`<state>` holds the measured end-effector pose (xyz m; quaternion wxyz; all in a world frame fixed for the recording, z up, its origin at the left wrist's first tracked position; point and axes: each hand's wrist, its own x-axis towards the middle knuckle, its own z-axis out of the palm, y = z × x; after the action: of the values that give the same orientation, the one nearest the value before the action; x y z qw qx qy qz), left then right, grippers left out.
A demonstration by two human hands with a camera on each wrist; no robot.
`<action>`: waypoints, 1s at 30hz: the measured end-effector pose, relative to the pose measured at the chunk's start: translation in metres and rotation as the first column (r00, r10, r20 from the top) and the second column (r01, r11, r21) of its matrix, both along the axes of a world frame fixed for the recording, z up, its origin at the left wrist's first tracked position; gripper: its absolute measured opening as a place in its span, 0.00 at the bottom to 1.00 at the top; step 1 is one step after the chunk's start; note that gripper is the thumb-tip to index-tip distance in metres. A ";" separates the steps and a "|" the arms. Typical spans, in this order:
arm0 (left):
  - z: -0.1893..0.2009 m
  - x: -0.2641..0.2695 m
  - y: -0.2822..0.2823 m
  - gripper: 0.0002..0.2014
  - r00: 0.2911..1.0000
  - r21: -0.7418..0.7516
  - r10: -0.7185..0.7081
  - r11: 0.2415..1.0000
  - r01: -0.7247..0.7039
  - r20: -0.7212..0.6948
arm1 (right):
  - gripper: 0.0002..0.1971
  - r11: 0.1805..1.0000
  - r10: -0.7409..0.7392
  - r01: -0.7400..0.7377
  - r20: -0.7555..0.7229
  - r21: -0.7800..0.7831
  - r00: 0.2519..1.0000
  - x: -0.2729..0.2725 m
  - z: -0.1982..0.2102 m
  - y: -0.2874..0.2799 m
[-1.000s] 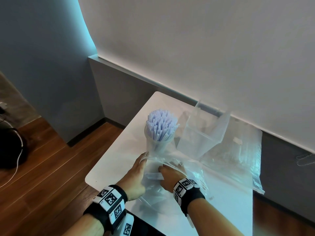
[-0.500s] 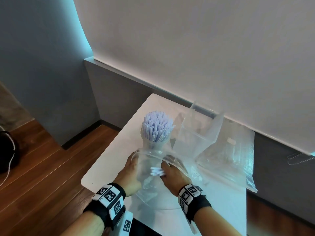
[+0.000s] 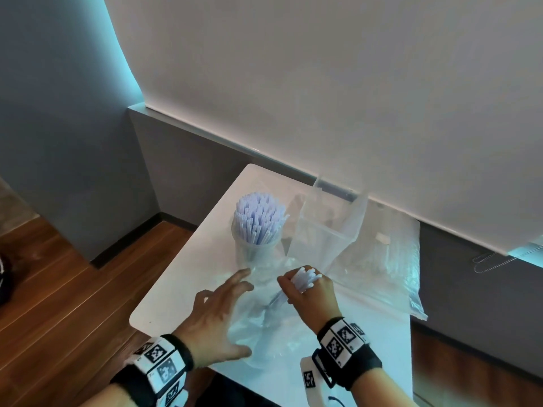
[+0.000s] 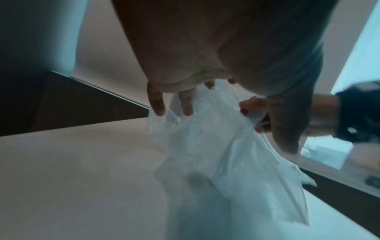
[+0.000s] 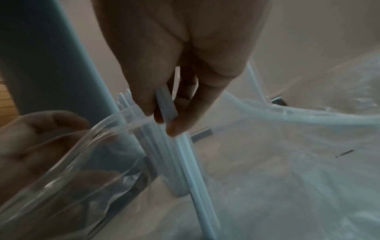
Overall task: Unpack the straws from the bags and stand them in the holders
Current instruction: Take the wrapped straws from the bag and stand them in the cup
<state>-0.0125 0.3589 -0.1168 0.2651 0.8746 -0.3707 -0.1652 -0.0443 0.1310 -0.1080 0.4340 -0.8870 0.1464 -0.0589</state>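
While right grip (image 3: 308, 289) clasps straws (image 3: 305, 279) | left grip (image 3: 217, 315) splayed on bag (image 3: 264, 327)

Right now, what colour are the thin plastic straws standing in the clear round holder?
Pale lilac-white thin plastic straws; the head view shows them best.

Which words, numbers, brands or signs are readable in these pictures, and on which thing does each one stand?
No text can be read in any view.
Wrist bands: square black-and-white code patterns only, no letters or numbers.
Far plastic bag: a small pale sticker, too small and blurred to read.
Straws, clear holder: no print visible.
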 end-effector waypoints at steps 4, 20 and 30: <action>-0.011 -0.003 -0.008 0.68 0.984 0.333 -0.144 0.938 0.100 0.108 | 0.04 0.999 0.031 -0.032 -0.106 -0.004 0.994 -0.004 0.003 -0.003; -0.057 0.017 -0.054 0.26 0.982 0.406 -0.098 0.914 0.025 0.160 | 0.12 0.997 -0.033 0.046 -0.180 0.065 0.983 -0.019 0.006 -0.014; -0.028 0.022 -0.069 0.24 0.996 0.418 -0.037 0.908 0.002 0.077 | 0.10 0.998 -0.029 0.037 -0.138 0.055 0.990 -0.021 0.029 -0.015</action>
<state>0.0096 0.2904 -0.1451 0.0545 0.9135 -0.3463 -0.2066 -0.0650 0.1159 -0.0791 0.4474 -0.8734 0.1922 -0.0006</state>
